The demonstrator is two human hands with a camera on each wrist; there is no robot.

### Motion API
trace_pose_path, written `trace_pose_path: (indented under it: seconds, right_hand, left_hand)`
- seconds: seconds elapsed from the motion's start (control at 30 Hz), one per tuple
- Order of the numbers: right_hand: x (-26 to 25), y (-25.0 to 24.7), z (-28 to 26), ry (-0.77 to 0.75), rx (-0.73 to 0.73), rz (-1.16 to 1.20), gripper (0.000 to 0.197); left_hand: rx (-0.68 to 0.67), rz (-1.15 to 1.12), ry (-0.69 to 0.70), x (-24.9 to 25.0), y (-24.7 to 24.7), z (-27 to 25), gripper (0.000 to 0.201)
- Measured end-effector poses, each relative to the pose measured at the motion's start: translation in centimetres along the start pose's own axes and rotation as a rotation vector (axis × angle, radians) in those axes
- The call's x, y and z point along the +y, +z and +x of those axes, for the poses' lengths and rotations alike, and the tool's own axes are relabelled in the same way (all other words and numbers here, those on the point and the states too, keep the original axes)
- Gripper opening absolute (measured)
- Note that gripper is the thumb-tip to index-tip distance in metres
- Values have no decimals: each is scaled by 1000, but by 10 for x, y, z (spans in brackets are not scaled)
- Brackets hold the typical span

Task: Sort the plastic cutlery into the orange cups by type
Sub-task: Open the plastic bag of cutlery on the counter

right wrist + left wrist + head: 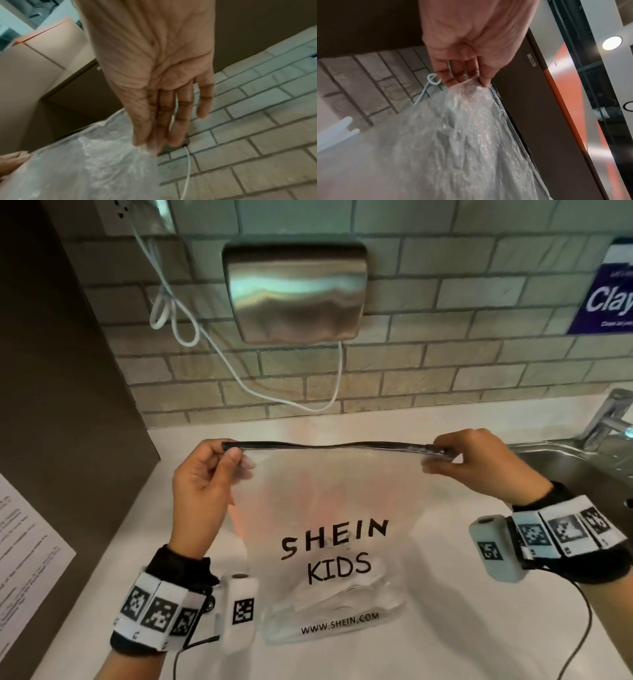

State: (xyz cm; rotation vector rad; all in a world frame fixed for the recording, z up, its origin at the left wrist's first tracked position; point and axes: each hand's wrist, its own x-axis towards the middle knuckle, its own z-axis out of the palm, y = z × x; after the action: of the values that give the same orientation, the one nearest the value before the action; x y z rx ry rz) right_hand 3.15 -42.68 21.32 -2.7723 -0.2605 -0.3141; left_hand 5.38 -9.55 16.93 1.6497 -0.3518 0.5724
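Right now I am pinching the two top corners of the frosted clear plastic zip bag (329, 508) between my left hand (202, 477) and right hand (479, 463), over the white counter (445, 628). Inside it pale cutlery (342, 594) is pooling low, looking light and loose; orange shows faintly through. The steel sink (575, 470) is sitting close on my right.

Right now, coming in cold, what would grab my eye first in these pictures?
A clear zip bag printed SHEIN KIDS, held up mid-frame over the white counter: the left hand and right hand each pinch one end of its black zip strip. Behind it, a shiny metal hand dryer hangs on the brick-tiled wall.
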Motion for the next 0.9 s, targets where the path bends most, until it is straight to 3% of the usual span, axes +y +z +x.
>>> trace_pose_path:
  seconds: [0.13, 0.2, 0.37, 0.47, 0.53, 0.63, 0.73, 0.8, 0.9]
  right_hand:
    - [7, 0, -2, 66, 139, 412, 18]
    - [3, 4, -3, 55, 134, 595, 15]
    - [-1, 20, -10, 62, 83, 987, 30]
    - [-4, 29, -13, 18, 112, 1131, 43]
    - [-7, 35, -13, -13, 141, 1168, 50]
    - [-16, 39, -13, -36, 210, 1142, 53]
    - [-24, 40, -19, -59, 273, 1147, 33]
    - [-26, 41, -24, -89, 306, 1150, 33]
    - [-28, 42, -32, -122, 367, 1125, 20]
  left_hand:
    - [55, -14, 14, 8, -11, 7, 19]
    - [81, -25, 8, 12, -14, 5, 19]
    - [112, 61, -39, 16, -23, -5, 22]
    - [192, 330, 113, 28, -21, -8, 16]
    - [188, 541, 268, 41, -7, -10, 23]
    - [28, 598, 406, 58, 30, -14, 28]
    - [-182, 614, 439, 64, 73, -18, 31]
    - [-295, 700, 443, 65, 100, -22, 36]
    - [-389, 775, 436, 66, 127, -25, 37]
